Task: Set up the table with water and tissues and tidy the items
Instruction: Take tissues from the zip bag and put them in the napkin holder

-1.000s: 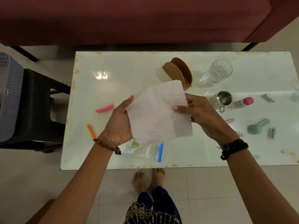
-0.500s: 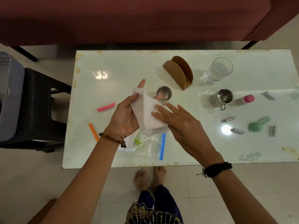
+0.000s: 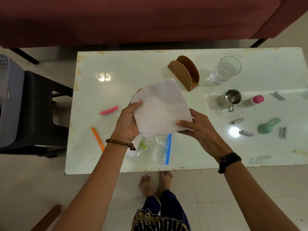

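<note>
Both hands hold a white tissue (image 3: 160, 107) spread out flat above the middle of the table (image 3: 130, 67). The left hand (image 3: 128, 124) pinches its left edge between thumb and fingers, and the right hand (image 3: 195, 126) grips the lower right corner, thumb on top. Just past the tissue's far corner stands an empty brown tissue holder (image 3: 185, 72), and toward the far right corner is a clear glass (image 3: 225, 70) that seems to have water in it, though I can't be sure from here. A steel cup (image 3: 230, 98) sits nearer, beside a pink-capped bottle (image 3: 255, 100). A clear zip bag (image 3: 155, 147) lies by the near edge under the tissue. Along the left side lie a pink clip (image 3: 109, 110) and an orange clip (image 3: 97, 138). At the right edge rest a green scoop (image 3: 269, 125) and several small batteries (image 3: 246, 133).
</note>
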Demonstrator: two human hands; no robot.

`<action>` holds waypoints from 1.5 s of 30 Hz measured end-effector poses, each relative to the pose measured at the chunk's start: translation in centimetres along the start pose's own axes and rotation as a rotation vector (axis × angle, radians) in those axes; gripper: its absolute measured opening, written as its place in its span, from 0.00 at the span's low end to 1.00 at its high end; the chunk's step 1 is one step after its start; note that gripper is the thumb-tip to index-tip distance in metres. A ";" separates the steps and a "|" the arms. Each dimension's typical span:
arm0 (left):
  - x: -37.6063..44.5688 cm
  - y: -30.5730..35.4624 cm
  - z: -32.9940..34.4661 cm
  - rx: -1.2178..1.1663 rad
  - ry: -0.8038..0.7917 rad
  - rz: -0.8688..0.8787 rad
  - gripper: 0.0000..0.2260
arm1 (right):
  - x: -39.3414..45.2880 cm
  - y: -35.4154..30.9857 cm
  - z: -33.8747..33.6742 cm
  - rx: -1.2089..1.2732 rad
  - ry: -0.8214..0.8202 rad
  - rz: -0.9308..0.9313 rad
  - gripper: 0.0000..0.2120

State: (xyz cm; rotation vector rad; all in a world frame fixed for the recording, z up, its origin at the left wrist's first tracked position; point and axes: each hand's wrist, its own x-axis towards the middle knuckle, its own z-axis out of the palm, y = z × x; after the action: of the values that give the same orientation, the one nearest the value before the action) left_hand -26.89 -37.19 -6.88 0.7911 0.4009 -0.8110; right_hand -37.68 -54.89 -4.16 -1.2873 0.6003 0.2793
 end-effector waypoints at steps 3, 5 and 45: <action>0.2 0.0 -0.3 -0.024 0.045 0.041 0.17 | 0.1 0.1 -0.6 0.014 0.017 -0.034 0.12; 0.2 0.2 -0.4 -0.022 0.055 0.044 0.13 | 0.2 -0.1 -0.9 0.023 0.031 -0.050 0.10; -0.2 -2.9 3.3 0.103 0.076 0.033 0.18 | -0.9 -1.5 -0.3 0.146 0.322 -0.195 0.20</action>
State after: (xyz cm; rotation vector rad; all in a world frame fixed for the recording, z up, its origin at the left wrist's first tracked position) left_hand -29.17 -40.85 -6.05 0.9241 0.4156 -0.7772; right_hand -37.74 -55.47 -2.44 -1.2466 0.7471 -0.1343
